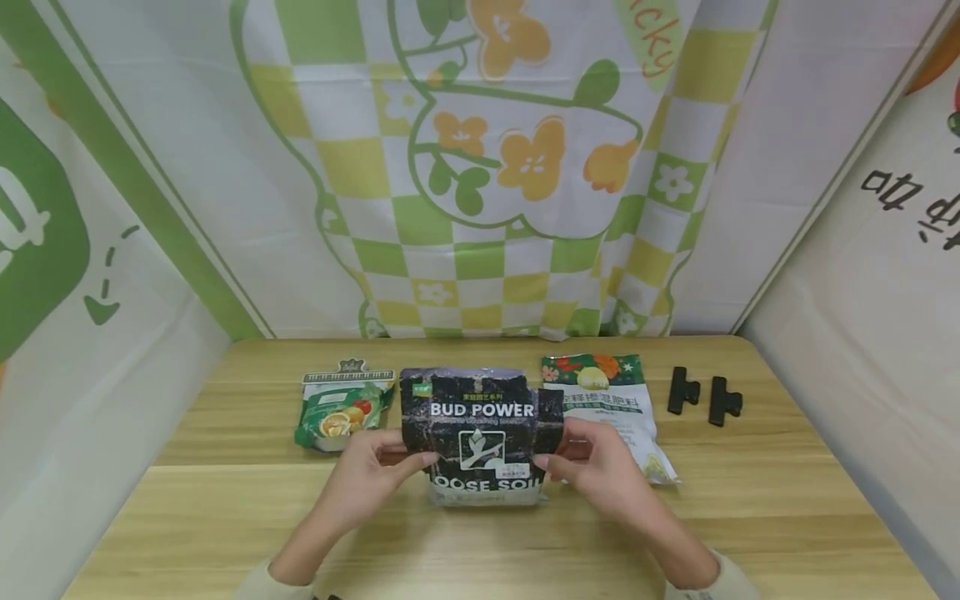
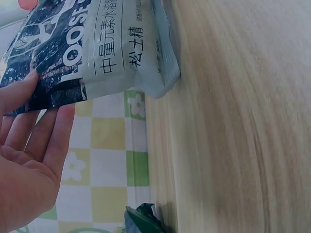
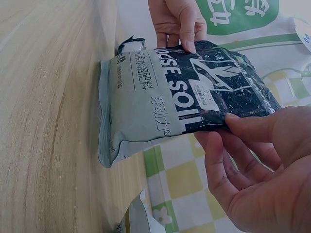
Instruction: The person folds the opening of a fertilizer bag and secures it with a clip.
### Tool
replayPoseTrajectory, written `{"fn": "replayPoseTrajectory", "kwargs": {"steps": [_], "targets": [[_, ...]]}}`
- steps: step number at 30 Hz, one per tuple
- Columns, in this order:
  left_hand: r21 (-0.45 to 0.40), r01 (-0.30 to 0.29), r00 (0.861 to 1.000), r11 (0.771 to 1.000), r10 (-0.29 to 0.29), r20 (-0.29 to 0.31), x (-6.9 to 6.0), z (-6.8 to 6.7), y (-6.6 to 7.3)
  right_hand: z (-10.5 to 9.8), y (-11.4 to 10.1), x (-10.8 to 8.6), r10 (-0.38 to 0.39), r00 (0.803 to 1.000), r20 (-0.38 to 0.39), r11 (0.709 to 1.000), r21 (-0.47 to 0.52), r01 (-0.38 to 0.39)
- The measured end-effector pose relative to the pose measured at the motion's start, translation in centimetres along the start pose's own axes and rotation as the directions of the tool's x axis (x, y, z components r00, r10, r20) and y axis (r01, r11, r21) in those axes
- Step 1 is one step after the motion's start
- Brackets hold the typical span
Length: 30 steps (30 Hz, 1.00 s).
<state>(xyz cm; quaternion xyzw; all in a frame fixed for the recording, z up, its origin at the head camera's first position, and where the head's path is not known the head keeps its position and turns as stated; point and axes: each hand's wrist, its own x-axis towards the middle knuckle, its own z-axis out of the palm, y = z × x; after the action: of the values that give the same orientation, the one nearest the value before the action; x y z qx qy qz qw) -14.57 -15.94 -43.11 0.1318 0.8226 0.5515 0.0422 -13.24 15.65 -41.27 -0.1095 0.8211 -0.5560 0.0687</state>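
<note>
Both hands hold a black and pale grey bag of loose soil fertilizer (image 1: 480, 442) upright at the table's middle, its lower edge at the tabletop. The left hand (image 1: 369, 471) pinches the bag's left side, thumb on the front and fingers behind. On the opposite side the right hand (image 1: 600, 462) grips it the same way. In the left wrist view the left thumb (image 2: 22, 92) presses the black part of the printed face. The right wrist view shows a white sticker (image 3: 205, 94) on the front, near the right thumb. The bag's back is hidden.
A green pouch with fruit pictures (image 1: 341, 417), topped by a wide clip (image 1: 348, 375), lies at the left. Behind the right hand lies a white and green fertilizer bag (image 1: 607, 400). Two black clips (image 1: 681, 390) lie farther right on the wooden table (image 1: 750, 517). A patterned curtain hangs behind.
</note>
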Motion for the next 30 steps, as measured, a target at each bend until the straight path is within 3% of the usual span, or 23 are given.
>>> {"fn": "replayPoseTrajectory", "kwargs": {"steps": [6, 16, 30], "targets": [[0.038, 0.005, 1.0, 0.999, -0.005, 0.0, 0.0, -0.4, 0.2, 0.0, 0.1, 0.0, -0.032, 0.999, -0.003, 0.999, -0.002, 0.032], [-0.017, -0.038, 0.997, 0.999, 0.04, 0.071, 0.2, -1.0, -0.6, 0.1, 0.9, 0.1, -0.049, 0.999, -0.01, 0.998, -0.037, 0.048], [-0.065, 0.02, 0.999, 0.998, -0.017, 0.046, 0.7, -1.0, 0.0, -0.1, 0.8, 0.4, -0.024, 0.999, 0.028, 0.995, -0.094, 0.026]]}}
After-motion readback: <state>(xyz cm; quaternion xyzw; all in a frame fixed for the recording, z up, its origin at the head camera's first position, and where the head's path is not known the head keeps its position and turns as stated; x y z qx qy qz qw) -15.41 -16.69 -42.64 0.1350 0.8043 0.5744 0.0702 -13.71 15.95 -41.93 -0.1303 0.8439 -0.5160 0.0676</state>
